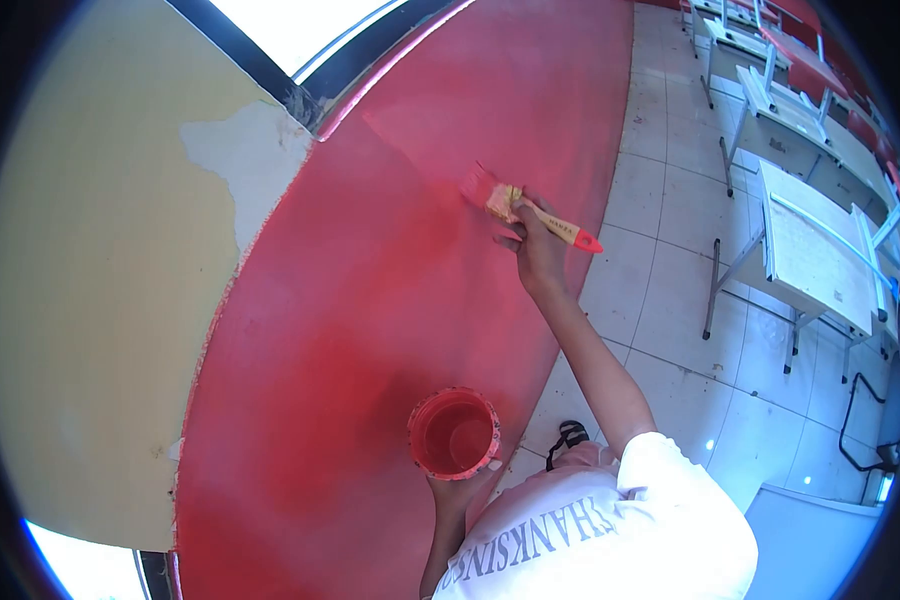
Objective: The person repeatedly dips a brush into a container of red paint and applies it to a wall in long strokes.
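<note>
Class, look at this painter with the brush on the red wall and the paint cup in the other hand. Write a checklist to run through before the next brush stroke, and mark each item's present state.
1. Right hand grips the paintbrush by its handle: ok.
2. Bristles touch the red wall: ok.
3. Left hand holds the paint cup from below, mouth up: ok.
4. Paint left in the cup: ok, red paint shows inside.
5. Bristles loaded enough: cannot tell.
6. Desks stand clear of the wall: ok.
</note>
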`<act>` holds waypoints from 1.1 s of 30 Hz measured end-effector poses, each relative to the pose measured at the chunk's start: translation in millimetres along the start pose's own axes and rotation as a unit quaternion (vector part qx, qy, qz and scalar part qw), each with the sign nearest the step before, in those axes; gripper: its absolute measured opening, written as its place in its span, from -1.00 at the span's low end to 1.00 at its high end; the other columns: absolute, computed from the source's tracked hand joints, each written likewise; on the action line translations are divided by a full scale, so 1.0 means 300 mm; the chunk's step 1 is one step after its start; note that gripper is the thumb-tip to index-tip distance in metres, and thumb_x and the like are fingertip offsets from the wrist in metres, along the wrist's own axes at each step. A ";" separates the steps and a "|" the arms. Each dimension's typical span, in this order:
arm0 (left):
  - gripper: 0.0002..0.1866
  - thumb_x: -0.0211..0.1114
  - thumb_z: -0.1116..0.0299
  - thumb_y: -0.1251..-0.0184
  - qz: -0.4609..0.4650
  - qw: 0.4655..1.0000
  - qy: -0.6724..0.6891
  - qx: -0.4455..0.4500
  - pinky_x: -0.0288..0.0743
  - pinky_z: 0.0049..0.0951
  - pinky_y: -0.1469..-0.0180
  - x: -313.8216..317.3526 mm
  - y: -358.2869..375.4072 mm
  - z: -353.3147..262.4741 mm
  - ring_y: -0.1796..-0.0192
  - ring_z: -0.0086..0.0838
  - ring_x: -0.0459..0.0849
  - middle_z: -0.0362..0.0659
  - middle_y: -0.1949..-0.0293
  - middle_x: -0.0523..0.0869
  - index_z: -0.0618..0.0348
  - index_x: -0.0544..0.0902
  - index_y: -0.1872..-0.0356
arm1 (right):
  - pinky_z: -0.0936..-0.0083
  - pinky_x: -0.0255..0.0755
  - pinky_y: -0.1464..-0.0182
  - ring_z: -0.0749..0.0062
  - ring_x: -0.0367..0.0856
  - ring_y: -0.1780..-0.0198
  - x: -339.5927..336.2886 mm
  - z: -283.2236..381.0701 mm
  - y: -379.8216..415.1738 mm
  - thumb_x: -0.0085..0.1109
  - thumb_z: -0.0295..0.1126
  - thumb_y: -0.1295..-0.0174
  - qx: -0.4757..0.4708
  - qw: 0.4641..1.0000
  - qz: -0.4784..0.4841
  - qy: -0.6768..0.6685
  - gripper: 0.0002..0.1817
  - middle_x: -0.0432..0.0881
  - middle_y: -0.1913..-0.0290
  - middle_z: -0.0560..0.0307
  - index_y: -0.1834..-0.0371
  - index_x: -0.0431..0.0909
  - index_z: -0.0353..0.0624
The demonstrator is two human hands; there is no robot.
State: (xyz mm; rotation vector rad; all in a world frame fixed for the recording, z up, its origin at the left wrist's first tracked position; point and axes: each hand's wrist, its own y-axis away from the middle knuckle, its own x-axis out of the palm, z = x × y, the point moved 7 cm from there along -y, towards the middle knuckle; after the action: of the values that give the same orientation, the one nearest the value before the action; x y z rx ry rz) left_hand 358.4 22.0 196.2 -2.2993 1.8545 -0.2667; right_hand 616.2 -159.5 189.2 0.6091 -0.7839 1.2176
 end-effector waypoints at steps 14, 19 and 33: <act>-0.05 0.62 0.30 0.39 0.031 0.999 -0.045 -0.001 0.47 -0.32 -0.05 -0.036 0.002 0.056 -0.06 -0.36 0.51 -0.13 -0.05 0.49 0.16 0.29 -0.16 | 0.49 0.60 0.33 0.41 0.60 0.19 -0.508 -0.293 0.058 0.09 -0.36 -0.15 0.063 0.987 -0.094 0.112 -0.52 0.51 0.13 0.11 -0.15 0.30 -0.26; -0.07 0.62 0.31 0.37 0.041 0.999 -0.027 0.007 0.48 -0.33 -0.04 -0.008 0.001 0.032 -0.06 -0.36 0.52 -0.13 -0.04 0.50 0.16 0.29 -0.16 | 0.55 0.59 0.39 0.46 0.60 0.23 -0.482 -0.143 0.081 0.14 -0.33 -0.13 -0.004 0.981 -0.098 0.170 -0.54 0.53 0.17 0.11 -0.09 0.36 -0.26; -0.05 0.61 0.30 0.41 0.007 1.000 0.008 0.001 0.45 -0.30 -0.09 -0.022 -0.012 0.010 -0.08 -0.34 0.51 -0.13 -0.05 0.50 0.15 0.30 -0.17 | 0.49 0.64 0.40 0.35 0.65 0.22 0.468 0.385 0.076 0.08 -0.41 -0.17 -0.121 0.984 0.123 -0.054 -0.62 0.54 0.19 0.04 -0.07 0.34 -0.19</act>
State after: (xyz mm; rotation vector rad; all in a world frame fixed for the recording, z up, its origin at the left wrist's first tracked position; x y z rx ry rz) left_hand 361.1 29.4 194.1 -2.2882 1.8767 -0.2862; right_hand 592.2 -161.8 370.8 0.3879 -1.1051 1.2967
